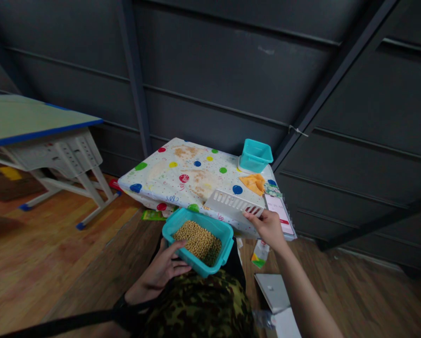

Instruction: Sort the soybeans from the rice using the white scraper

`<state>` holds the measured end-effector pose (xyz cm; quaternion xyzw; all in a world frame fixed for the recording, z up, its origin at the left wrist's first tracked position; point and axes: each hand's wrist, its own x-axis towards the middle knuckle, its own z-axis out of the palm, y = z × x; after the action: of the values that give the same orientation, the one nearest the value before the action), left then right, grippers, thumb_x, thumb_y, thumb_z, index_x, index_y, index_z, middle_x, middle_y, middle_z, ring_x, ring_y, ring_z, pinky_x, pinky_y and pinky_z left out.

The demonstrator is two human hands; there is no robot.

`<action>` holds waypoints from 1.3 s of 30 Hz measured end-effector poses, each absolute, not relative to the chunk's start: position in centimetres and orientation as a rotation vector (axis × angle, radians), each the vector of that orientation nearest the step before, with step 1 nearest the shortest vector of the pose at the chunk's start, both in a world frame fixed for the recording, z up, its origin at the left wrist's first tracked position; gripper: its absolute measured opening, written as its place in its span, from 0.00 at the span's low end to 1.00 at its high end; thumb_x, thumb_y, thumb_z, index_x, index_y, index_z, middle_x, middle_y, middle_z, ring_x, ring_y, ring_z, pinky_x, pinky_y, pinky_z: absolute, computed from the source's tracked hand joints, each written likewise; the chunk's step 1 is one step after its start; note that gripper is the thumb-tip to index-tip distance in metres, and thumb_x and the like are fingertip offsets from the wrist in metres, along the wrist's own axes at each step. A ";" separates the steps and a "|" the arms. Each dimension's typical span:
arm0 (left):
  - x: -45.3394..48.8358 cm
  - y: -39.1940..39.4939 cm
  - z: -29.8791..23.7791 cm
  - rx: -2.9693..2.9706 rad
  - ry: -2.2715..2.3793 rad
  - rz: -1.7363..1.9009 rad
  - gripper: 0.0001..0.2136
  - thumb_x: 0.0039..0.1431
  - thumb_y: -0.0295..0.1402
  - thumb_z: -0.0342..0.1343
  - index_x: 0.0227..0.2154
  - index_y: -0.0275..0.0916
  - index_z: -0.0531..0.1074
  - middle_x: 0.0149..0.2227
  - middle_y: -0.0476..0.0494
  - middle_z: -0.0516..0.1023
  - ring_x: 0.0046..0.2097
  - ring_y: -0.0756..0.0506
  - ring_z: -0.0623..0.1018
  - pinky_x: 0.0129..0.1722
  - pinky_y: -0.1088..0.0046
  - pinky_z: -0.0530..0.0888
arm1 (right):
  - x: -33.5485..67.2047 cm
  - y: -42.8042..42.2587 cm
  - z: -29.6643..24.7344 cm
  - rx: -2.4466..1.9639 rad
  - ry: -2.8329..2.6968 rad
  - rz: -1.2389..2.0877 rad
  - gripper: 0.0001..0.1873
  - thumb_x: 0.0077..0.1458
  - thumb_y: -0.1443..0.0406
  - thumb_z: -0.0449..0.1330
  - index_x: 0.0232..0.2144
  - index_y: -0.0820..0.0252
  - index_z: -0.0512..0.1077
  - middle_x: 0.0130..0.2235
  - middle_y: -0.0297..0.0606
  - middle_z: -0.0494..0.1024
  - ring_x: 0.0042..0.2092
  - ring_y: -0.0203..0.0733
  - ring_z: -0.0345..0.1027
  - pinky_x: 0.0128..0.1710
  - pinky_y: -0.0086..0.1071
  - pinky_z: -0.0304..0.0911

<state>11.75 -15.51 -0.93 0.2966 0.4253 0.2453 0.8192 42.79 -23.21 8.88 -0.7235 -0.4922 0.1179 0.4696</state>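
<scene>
My left hand (163, 270) grips the near left side of a teal container (171, 225) full of tan beans (199, 240), held over my lap. My right hand (268, 227) is closed on one end of a white slotted strainer basket (229, 203), which tilts over the near edge of a small table covered by a spotted cloth (182, 176). A phone (279, 212) lies on the table just right of that hand.
A second, empty teal container (255, 155) stands at the table's far right, with an orange cloth (254, 183) before it. A desk with a blue edge (37, 134) stands at left. Papers and packets (273, 291) lie on the wooden floor. Dark wall panels stand behind.
</scene>
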 end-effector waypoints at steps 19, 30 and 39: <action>11.4 -15.4 -0.7 0.624 0.910 0.512 0.43 0.56 0.44 0.72 0.69 0.41 0.55 0.44 0.37 0.85 0.40 0.35 0.88 0.52 0.50 0.84 | 41.8 -22.2 8.1 -1.747 -1.165 0.175 0.31 0.55 0.39 0.68 0.21 0.59 0.78 0.21 0.38 0.76 0.24 0.41 0.63 0.24 0.33 0.54; 11.5 -15.4 -0.8 0.620 0.914 0.516 0.40 0.56 0.45 0.72 0.65 0.39 0.59 0.45 0.36 0.85 0.39 0.35 0.88 0.51 0.52 0.84 | 41.3 -21.8 8.2 -1.788 -1.240 0.181 0.32 0.56 0.38 0.66 0.19 0.59 0.76 0.19 0.35 0.70 0.24 0.38 0.58 0.24 0.32 0.50; 11.4 -15.5 -0.8 0.612 0.903 0.527 0.35 0.61 0.43 0.70 0.65 0.40 0.60 0.44 0.37 0.86 0.38 0.37 0.88 0.50 0.54 0.84 | 40.9 -21.9 8.5 -1.784 -1.258 0.210 0.33 0.56 0.38 0.66 0.17 0.58 0.72 0.19 0.33 0.66 0.24 0.37 0.56 0.25 0.32 0.50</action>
<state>11.42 -15.47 -0.79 0.2878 0.4243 0.2476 0.8221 40.89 -21.88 8.47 -0.7238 -0.5104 0.0852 0.4565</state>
